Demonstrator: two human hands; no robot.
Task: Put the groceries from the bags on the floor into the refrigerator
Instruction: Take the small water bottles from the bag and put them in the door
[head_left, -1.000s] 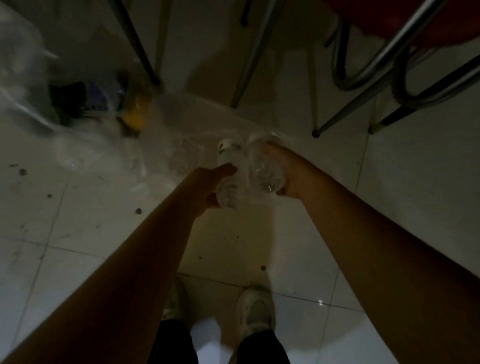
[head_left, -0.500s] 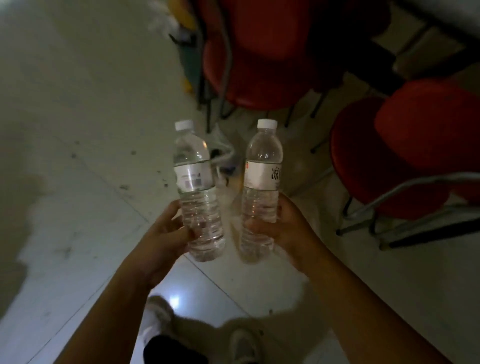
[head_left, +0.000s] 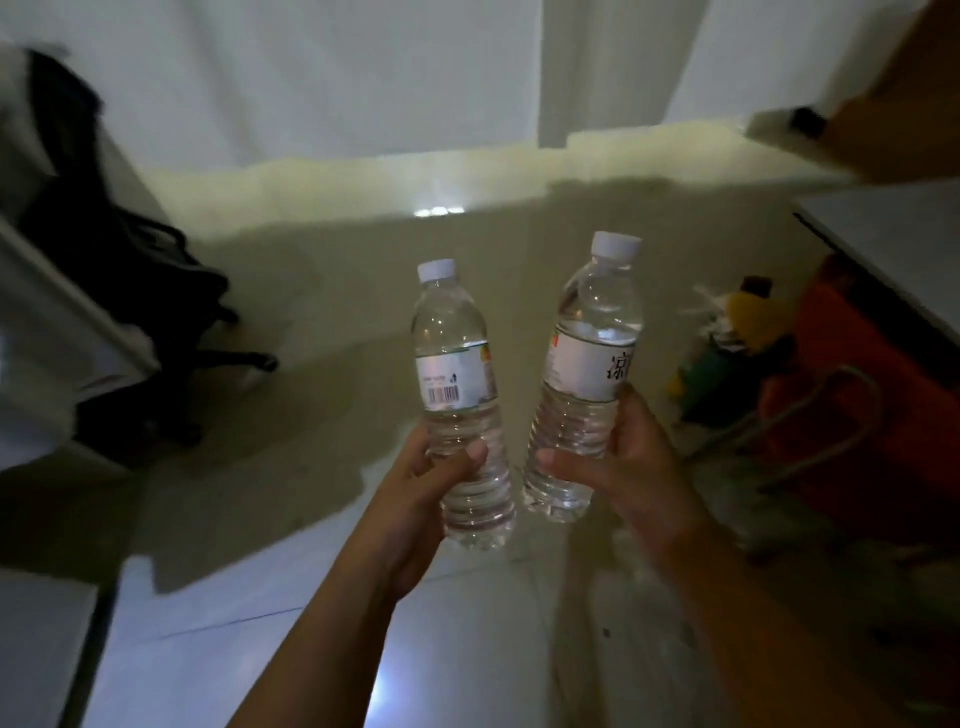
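I hold two clear water bottles upright in front of me, each with a white cap and a white label. My left hand (head_left: 431, 483) grips the lower half of the left bottle (head_left: 457, 384), whose label shows a barcode. My right hand (head_left: 618, 462) grips the lower half of the right bottle (head_left: 592, 364), which tilts slightly to the right. The bottles stand side by side without touching. A bag (head_left: 727, 358) with yellow and green groceries lies on the floor at the right. No refrigerator is recognisable in this dim view.
A black office chair (head_left: 119, 291) stands at the left beside a white desk edge (head_left: 78, 322). At the right is a red chair (head_left: 852, 415) with metal legs under a white table (head_left: 893, 244). A white wall (head_left: 363, 78) is ahead across the tiled floor (head_left: 332, 291).
I have lifted both bottles out of the bag on the floor and turned; the view swung from the red chairs to the wall. The right bottle now tilts.
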